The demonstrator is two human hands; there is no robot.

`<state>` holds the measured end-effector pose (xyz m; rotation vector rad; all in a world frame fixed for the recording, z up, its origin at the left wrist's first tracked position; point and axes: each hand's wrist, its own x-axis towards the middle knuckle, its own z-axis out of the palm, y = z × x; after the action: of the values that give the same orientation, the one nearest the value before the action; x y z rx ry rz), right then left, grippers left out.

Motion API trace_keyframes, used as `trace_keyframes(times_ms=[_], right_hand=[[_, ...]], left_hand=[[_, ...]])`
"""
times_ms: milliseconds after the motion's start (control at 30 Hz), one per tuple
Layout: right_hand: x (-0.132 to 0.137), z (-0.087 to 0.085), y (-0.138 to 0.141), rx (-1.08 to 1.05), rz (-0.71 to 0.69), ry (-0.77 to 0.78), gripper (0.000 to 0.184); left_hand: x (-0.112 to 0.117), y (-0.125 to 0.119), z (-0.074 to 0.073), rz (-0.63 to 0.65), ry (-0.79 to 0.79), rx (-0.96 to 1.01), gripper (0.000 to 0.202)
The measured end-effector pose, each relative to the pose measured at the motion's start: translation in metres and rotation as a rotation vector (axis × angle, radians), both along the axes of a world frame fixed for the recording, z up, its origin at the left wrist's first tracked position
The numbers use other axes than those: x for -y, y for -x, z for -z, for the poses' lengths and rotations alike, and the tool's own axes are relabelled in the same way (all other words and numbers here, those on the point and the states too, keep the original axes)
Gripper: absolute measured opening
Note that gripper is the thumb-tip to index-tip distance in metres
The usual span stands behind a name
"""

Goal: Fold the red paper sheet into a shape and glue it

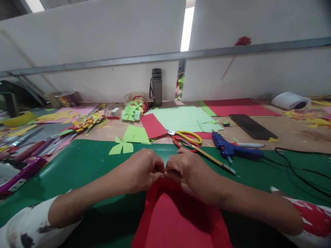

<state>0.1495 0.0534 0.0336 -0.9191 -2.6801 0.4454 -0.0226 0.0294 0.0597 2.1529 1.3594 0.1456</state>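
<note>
Both my hands meet at the far end of a red paper sheet (176, 220), which stretches from my fingers down to the bottom of the view. My left hand (148, 168) is closed in a pinch at the sheet's far edge. Beside it, nearly touching, my right hand (190, 172) also pinches that edge. The fingertips cover the exact spot they grip. Under the paper lies a dark green mat (103, 165). Just beyond my right hand are scissors (187, 137) with red and yellow handles and a long craft knife (214, 159).
A blue glue gun (230, 148) with a black cable lies right, near a phone (252, 125). Light green sheets (178, 117), a red sheet (238, 106) and a bottle (157, 88) are at the back. Tools, including a purple one (23, 174), crowd the left.
</note>
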Motion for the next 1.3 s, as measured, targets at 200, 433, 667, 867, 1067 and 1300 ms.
trace_keyframes(times_ms=[200, 433, 667, 867, 1067, 1300], right_hand=[[-0.002, -0.014, -0.003, 0.145, 0.085, 0.121, 0.015], [-0.002, -0.013, -0.002, 0.320, 0.105, 0.008, 0.015], [0.001, -0.004, -0.001, 0.333, 0.031, -0.137, 0.014], [-0.001, 0.000, 0.000, 0.295, -0.020, -0.175, 0.014], [0.000, -0.005, -0.001, 0.315, 0.052, -0.121, 0.012], [0.003, -0.007, -0.001, 0.240, 0.031, -0.173, 0.013]], left_hand=[[0.002, -0.003, -0.003, -0.016, -0.066, -0.004, 0.022], [0.004, -0.003, -0.001, -0.020, -0.109, -0.001, 0.025], [0.001, -0.005, -0.002, 0.007, -0.137, -0.085, 0.021], [-0.002, -0.013, 0.001, 0.076, -0.203, -0.264, 0.016], [-0.002, -0.013, 0.004, 0.044, -0.242, -0.245, 0.024], [0.000, -0.014, 0.007, 0.007, -0.303, -0.332, 0.020]])
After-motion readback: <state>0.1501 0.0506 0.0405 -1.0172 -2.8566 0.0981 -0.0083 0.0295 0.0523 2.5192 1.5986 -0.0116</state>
